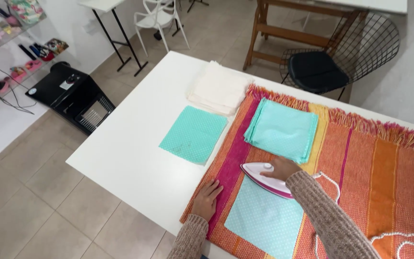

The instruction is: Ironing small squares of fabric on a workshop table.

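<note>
My right hand (pixel 280 169) grips the handle of a white and pink iron (pixel 260 176), which rests on a mint dotted fabric square (pixel 264 220) spread on an orange and pink striped woven blanket (pixel 374 177). My left hand (pixel 207 199) lies flat on the blanket's near left edge, fingers together, just left of that square. A folded stack of mint cloths (pixel 282 128) sits on the blanket beyond the iron. Another mint dotted square (pixel 194 133) lies on the bare white table (pixel 135 153). A stack of cream cloths (pixel 219 88) sits at the far edge.
The iron's white cord (pixel 398 239) loops over the blanket at the right. A black wire chair (pixel 341 60) and a wooden trestle stand behind the table. On the floor to the left are a black device (pixel 70 93), a shelf and a white chair (pixel 159 19).
</note>
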